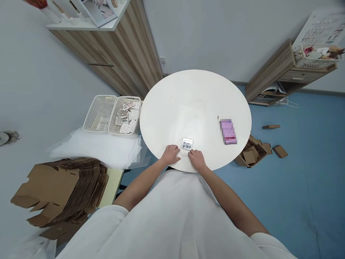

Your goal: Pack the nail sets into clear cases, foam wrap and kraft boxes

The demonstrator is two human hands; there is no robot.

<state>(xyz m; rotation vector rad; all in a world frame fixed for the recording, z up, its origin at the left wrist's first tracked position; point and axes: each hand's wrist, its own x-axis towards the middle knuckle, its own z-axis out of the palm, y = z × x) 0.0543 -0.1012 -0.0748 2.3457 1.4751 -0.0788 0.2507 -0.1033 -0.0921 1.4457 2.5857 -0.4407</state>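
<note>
A small clear case (187, 144) with several dark shapes inside lies near the close edge of the round white table (194, 93). My left hand (170, 154) rests on the table to the left of the case. Its fingers are loosely bent, the thumb stands apart, and nothing is in it. On the other side my right hand (197, 159) lies on the tabletop, fingertips close to the case's lower right corner. Its fingers are slightly bent with nothing visible in them. Whether those fingertips touch the case I cannot tell.
A blurred purple item (228, 131) lies on the table's right. At left are a basket of cards (110, 118), white foam sheets (94, 147) and stacked flat cardboard (54, 183). A carton of small boxes (250, 153) stands on the floor at right.
</note>
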